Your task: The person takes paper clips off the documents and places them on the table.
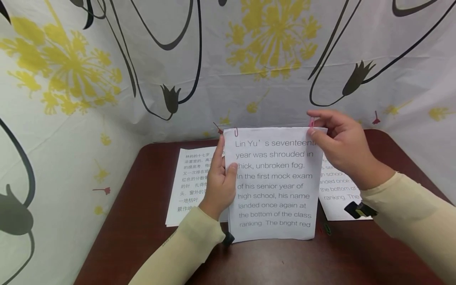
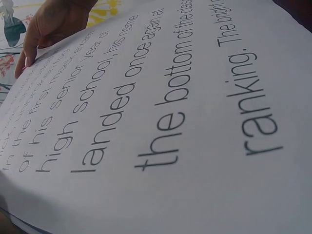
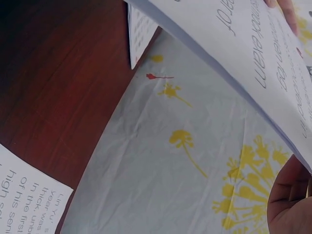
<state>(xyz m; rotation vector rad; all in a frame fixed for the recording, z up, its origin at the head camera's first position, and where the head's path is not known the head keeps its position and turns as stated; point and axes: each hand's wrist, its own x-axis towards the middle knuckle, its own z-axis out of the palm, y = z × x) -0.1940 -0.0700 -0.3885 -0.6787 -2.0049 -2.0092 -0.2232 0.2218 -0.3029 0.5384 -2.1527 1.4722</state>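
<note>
A sheaf of white paper printed with large English text is held upright over the table. My left hand grips its left edge, thumb on the front and fingers behind. A pink paper clip sits on the top edge near the left corner. At the top right corner, my right hand pinches a second pink clip, which stands partly above the edge. The left wrist view shows the right hand at the sheaf's far edge. Several layers show along the paper's side in the right wrist view.
Sheets with Chinese text lie behind on the left of the dark red table. An English printed sheet lies on the right. A small green clip rests near the sheaf. Patterned cloth hangs around the table.
</note>
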